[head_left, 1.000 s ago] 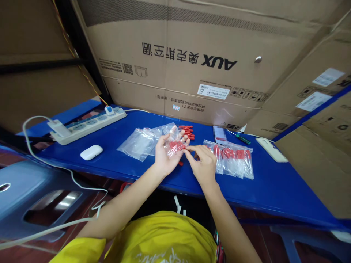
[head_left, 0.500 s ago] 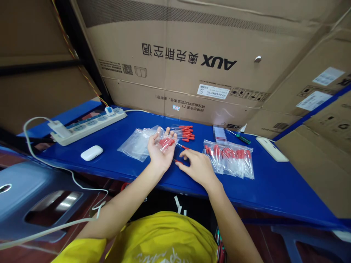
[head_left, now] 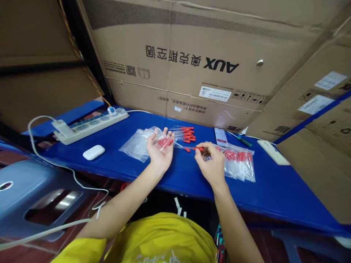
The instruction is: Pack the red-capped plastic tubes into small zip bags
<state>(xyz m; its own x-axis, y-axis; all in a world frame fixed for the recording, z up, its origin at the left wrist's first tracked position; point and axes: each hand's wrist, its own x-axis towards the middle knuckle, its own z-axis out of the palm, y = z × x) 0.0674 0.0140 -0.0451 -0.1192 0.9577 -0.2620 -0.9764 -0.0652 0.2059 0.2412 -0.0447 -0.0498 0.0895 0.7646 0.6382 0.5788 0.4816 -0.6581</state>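
Note:
My left hand (head_left: 161, 153) is palm up with its fingers curled, cradling a clear plastic bag (head_left: 165, 143) that has several red-ended droppers in it. Between the thumb and fingers of my right hand (head_left: 210, 160) is the red bulb end of a dropper (head_left: 197, 148); its thin clear tube points left toward the bag. Another red-ended dropper (head_left: 187, 150) lies just beside it. Behind my left hand is a pile of droppers (head_left: 188, 133), red ends to the right. Flat clear bags (head_left: 134, 145) lie left of that hand. Filled bags (head_left: 239, 162) lie right of my right hand.
A power strip (head_left: 93, 126) with a plugged-in charger and a white earbud case (head_left: 93, 152) are on the left of the blue table (head_left: 276, 193). At the back right are a phone (head_left: 220, 136), a green-handled screwdriver (head_left: 244, 141) and a pale device (head_left: 273, 152). A large cardboard box (head_left: 186, 33) stands behind.
My right hand has moved right and slightly up from beside my left hand, and now pinches a dropper by its red end. My left hand stays nearly in place with the bag.

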